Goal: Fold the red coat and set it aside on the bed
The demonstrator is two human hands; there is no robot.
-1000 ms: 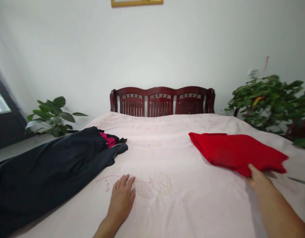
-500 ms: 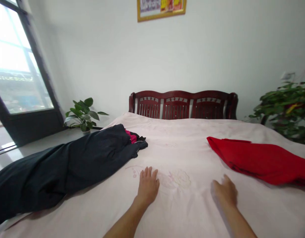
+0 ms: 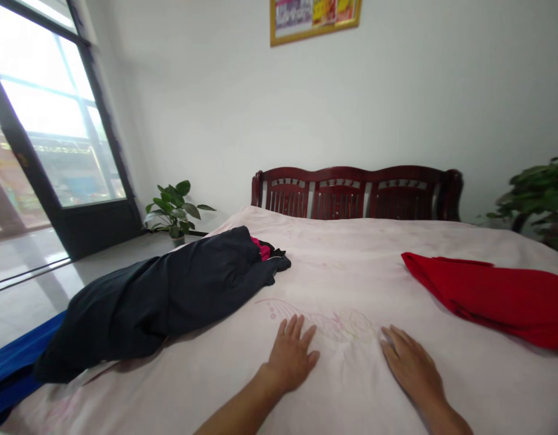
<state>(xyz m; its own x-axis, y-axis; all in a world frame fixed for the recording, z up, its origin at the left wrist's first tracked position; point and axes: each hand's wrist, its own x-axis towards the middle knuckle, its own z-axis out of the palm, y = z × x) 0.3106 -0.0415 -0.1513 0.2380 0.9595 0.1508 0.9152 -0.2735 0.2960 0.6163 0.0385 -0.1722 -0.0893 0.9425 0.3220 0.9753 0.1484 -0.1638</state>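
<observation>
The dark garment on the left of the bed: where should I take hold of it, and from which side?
Probably grip the dark garment at its near-side edge, coming from the right with the left hand, which lies flat nearest it. That edge lies exposed on the pink bedcover; its lower end hangs off the bed.

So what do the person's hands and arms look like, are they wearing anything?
Both are bare. The left hand and right hand have no gloves, rings or watch that can be seen. The forearms show no sleeves as far as the picture reaches. Fingernails look short and plain. No marks or bandages show.
</observation>
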